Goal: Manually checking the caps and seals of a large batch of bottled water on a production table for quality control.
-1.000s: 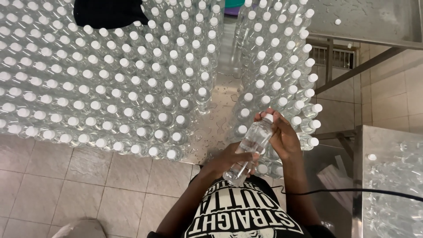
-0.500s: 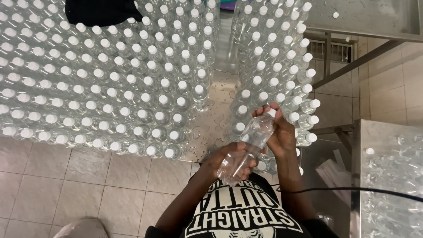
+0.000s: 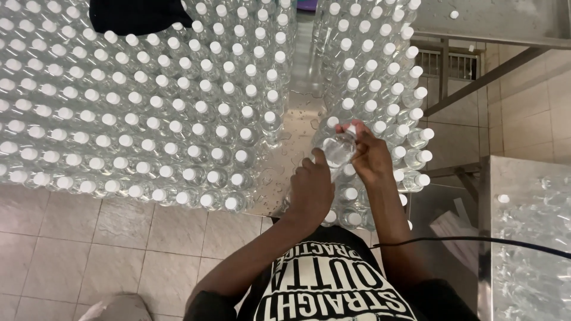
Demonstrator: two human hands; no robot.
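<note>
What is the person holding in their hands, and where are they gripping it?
A clear plastic bottle: the right hand grips its capped top end, and the left hand holds its lower body.

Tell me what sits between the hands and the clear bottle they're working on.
Nothing visible does. The right hand grips the clear bottle near its top, and the left hand touches its lower end with the thumb up against it. Rows of white-capped bottles stand on both sides, apart from the grip.
</note>
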